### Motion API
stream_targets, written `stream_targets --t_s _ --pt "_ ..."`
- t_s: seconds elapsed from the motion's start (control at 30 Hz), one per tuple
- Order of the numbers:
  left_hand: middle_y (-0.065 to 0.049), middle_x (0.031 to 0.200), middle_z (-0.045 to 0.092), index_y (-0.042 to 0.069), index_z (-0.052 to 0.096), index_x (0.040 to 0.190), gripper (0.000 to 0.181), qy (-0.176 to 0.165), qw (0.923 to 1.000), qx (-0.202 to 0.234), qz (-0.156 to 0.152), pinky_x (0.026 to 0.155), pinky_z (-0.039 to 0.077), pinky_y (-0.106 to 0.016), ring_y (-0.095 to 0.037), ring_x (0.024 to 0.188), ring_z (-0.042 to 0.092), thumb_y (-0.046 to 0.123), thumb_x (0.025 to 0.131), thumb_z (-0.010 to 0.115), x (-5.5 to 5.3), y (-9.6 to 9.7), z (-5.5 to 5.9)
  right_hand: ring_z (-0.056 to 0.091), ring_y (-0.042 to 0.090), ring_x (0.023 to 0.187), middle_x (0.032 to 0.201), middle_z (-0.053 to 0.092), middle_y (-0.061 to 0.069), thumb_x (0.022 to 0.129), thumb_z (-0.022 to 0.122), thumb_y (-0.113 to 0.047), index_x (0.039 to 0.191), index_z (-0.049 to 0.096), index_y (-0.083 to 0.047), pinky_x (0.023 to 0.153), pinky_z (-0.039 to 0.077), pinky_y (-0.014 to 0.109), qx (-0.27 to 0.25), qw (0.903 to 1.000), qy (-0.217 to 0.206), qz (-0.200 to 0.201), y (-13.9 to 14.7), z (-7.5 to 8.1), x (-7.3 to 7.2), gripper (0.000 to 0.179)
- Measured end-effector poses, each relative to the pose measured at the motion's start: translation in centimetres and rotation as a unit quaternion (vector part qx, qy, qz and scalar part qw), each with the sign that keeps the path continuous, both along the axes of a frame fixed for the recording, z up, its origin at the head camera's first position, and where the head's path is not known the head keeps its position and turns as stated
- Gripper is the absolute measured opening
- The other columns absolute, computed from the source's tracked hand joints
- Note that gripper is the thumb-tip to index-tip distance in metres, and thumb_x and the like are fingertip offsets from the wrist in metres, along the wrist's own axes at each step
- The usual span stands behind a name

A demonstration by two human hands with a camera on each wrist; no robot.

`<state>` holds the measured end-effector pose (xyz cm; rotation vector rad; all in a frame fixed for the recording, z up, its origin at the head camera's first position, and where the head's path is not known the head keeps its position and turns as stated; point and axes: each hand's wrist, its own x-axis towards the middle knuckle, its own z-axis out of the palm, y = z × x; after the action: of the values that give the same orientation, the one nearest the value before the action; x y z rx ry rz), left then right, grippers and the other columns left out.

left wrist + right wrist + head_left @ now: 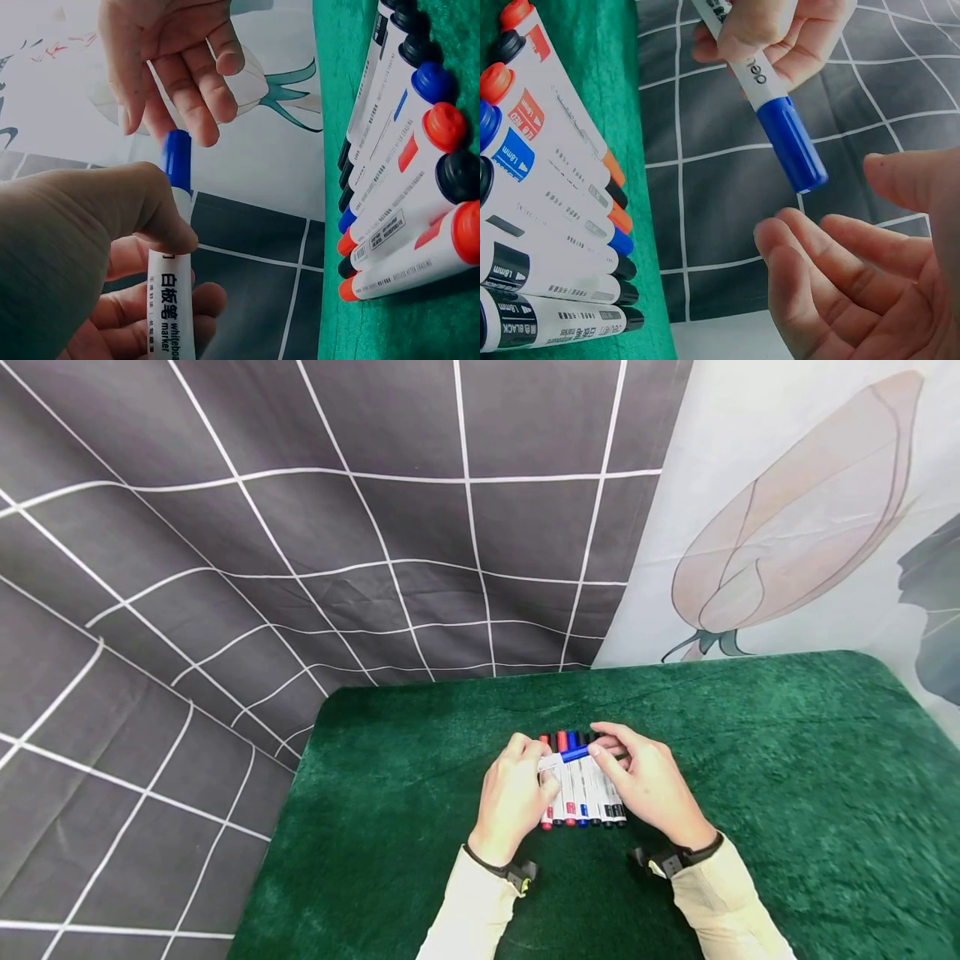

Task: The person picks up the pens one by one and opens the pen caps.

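A whiteboard marker with a blue cap [576, 753] is held above a row of markers. My left hand [513, 793] pinches its white barrel [171, 300] between thumb and fingers. In the right wrist view the blue cap [793, 146] points toward my right hand [855, 277]. That hand has its fingers loosely spread just off the cap end, holding nothing. Beneath both hands lies the row of white markers [588, 789] with red, black and blue ends, side by side. Part of the row is hidden by the hands in the head view.
A green velvety cloth [390, 793] covers the table. Behind it hangs a dark grey curtain [412, 518] with a white grid, beside a pale cloth with a flower print [795, 518]. Each wrist wears a dark strap with a small device [521, 877].
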<state>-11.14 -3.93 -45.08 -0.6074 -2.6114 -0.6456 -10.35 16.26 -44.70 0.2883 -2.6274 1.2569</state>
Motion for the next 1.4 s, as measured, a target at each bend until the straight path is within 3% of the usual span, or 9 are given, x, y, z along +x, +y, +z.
stream_targets --t_s 0.2,0.53,0.7,0.83,1.1,1.27,1.4 --pt "0.000 0.093 0.060 0.011 0.072 0.100 0.019 0.033 0.9991 -0.020 -0.018 0.071 0.051 -0.026 -0.015 0.078 0.059 0.012 0.081 0.073 -0.1 0.2 0.1 0.064 0.011 0.076 0.096 0.071 0.004 0.101 0.062 -0.022 0.127 0.065 -0.003 0.067 0.052 0.026 -0.009 0.9997 -0.019 0.014 0.0 -0.1 0.0 0.033" --pt "0.002 0.097 0.064 0.013 0.070 0.098 0.016 0.060 0.9975 0.008 -0.036 0.083 0.050 -0.028 -0.016 0.091 0.058 0.011 0.083 0.071 -0.2 0.3 0.4 0.059 0.010 0.065 0.081 0.063 -0.001 0.101 0.062 -0.021 0.121 0.068 -0.005 0.059 0.048 0.026 -0.049 0.9957 -0.059 0.053 0.2 0.2 0.1 0.026" --pt "0.003 0.095 0.069 0.013 0.071 0.097 0.015 0.087 0.9942 0.023 -0.059 0.081 0.049 -0.027 -0.014 0.091 0.060 0.009 0.083 0.074 -0.1 0.3 0.6 0.064 0.013 0.065 0.075 0.067 0.000 0.100 0.063 -0.023 0.117 0.069 -0.002 0.061 0.053 0.027 -0.097 0.9871 -0.112 0.061 0.1 0.5 0.3 0.027" --pt "0.003 0.095 0.069 0.013 0.071 0.098 0.014 0.105 0.9913 0.023 -0.077 0.080 0.048 -0.027 -0.014 0.092 0.060 0.011 0.084 0.073 -0.2 0.2 0.5 0.065 0.014 0.066 0.074 0.068 -0.001 0.100 0.064 -0.024 0.111 0.070 -0.002 0.062 0.054 0.028 -0.110 0.9839 -0.130 0.055 0.2 0.7 0.3 0.025" --pt "0.004 0.095 0.068 0.013 0.070 0.099 0.016 0.164 0.9815 0.017 -0.097 0.074 0.049 -0.022 -0.011 0.085 0.065 0.012 0.083 0.073 -0.6 0.1 0.2 0.067 0.015 0.067 0.077 0.071 0.006 0.099 0.065 -0.022 0.111 0.073 0.002 0.065 0.056 0.035 -0.174 0.9723 -0.143 0.063 0.5 0.8 0.3 0.028" --pt "0.005 0.095 0.068 0.014 0.072 0.100 0.018 0.183 0.9765 0.014 -0.113 0.069 0.049 -0.020 -0.008 0.083 0.067 0.015 0.083 0.076 -0.6 0.0 0.1 0.065 0.013 0.066 0.079 0.069 0.009 0.101 0.060 -0.017 0.108 0.071 0.006 0.063 0.057 0.036 -0.230 0.9588 -0.142 0.086 0.8 0.7 0.3 0.027" --pt "0.006 0.093 0.068 0.016 0.072 0.101 0.021 0.188 0.9744 0.019 -0.122 0.070 0.050 -0.019 -0.008 0.080 0.067 0.028 0.086 0.080 -0.6 0.1 0.0 0.065 0.014 0.065 0.077 0.068 0.007 0.102 0.060 -0.018 0.104 0.072 0.006 0.062 0.057 0.034 -0.234 0.9573 -0.139 0.098 1.0 0.7 0.3 0.027"
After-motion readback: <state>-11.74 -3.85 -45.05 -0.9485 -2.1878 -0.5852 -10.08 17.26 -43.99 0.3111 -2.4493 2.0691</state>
